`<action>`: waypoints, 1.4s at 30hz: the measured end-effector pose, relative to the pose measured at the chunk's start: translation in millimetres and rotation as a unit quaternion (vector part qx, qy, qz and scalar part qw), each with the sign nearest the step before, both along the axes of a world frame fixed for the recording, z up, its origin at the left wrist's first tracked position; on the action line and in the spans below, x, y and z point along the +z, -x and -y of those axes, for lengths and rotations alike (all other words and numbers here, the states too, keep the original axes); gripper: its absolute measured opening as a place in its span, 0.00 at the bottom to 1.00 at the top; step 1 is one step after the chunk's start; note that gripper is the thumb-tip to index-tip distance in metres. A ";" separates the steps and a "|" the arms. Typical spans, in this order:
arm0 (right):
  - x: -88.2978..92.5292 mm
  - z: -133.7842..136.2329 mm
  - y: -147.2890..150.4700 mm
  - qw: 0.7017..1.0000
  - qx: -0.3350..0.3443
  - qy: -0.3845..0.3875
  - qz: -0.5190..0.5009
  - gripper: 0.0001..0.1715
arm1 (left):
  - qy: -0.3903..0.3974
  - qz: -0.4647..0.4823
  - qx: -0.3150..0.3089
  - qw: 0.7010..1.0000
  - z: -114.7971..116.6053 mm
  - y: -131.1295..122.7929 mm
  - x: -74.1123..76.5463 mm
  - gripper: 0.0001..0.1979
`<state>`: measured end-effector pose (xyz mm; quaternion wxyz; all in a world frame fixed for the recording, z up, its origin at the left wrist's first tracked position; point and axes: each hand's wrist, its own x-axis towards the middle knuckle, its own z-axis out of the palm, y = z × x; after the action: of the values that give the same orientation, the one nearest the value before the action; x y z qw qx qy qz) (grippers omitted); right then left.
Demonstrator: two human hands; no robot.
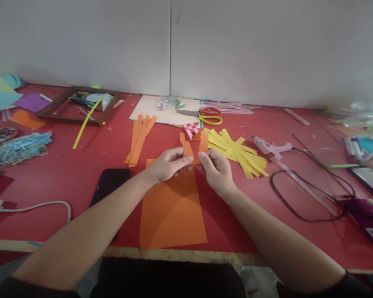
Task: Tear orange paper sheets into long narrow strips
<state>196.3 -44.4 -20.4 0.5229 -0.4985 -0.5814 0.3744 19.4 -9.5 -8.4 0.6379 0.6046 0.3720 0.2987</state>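
Observation:
Near the middle of the red table, my left hand [170,164] pinches an orange paper strip [187,148] between thumb and fingers. My right hand [216,167] pinches an orange strip end [203,142] close beside it; whether both ends belong to one strip I cannot tell. Below the hands lies an orange paper sheet [174,211]. Several cut orange strips [139,140] rest to the left, and a pile of yellow strips [236,149] is to the right. Just beyond the fingers sits a pink and white checked woven piece [192,130].
Scissors [209,115] lie on a pale sheet [143,108] at the back. A black phone [112,184] is under my left forearm. On the right are a pink glue gun [272,148] and its looped cable. A brown frame [62,118] stands back left.

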 end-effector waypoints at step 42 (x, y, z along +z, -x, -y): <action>-7.4 -11.3 -3.8 0.980 -0.019 0.082 -0.178 0.17 | -0.137 -0.120 -0.070 0.981 2.5 -0.2 -1.4 0.19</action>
<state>200.1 -33.1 -27.8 0.5820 -0.4760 -0.4371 0.4936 19.7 -12.1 -9.8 0.5196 0.7419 0.3580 0.2267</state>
